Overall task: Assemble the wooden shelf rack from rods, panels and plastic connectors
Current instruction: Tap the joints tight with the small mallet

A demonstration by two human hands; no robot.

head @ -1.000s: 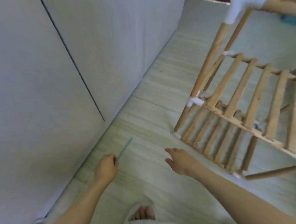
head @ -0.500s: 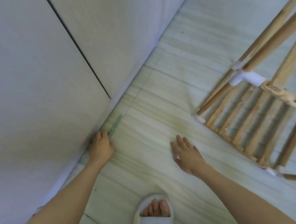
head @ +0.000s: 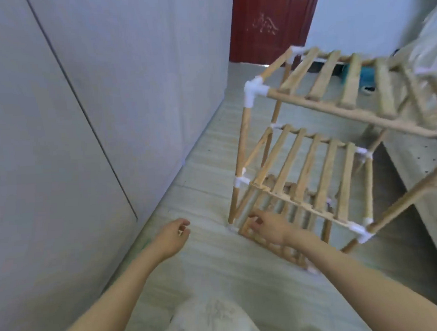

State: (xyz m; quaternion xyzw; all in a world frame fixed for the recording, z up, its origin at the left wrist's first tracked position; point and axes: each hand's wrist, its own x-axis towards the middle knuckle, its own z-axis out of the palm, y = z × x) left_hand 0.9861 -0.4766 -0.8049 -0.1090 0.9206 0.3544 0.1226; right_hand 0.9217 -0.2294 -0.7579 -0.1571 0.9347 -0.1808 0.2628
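Observation:
The wooden shelf rack [head: 311, 165] stands on the floor at centre right. It has three slatted tiers on rods, joined by white plastic connectors [head: 254, 90]. My right hand [head: 266, 226] is low at the front left corner of the bottom panel [head: 286, 253], with its fingers loosely bent. Blur hides whether they touch the wood. My left hand [head: 173, 237] hovers over the floor to the left of the rack, loosely curled and holding nothing that I can see. A faint green stick [head: 145, 243] lies by the wall behind my left wrist.
A tall pale cabinet front [head: 58, 123] runs along the left. A dark red door [head: 270, 21] closes the far end. Pale furniture [head: 429, 205] sits right of the rack and a teal object [head: 364, 76] lies behind it. Striped floor [head: 208, 181] separates wall and rack.
My left hand set the green stick down by the wall and came away without it. My right hand lifted off the floor and moved to the rack's bottom corner. The view tilted up.

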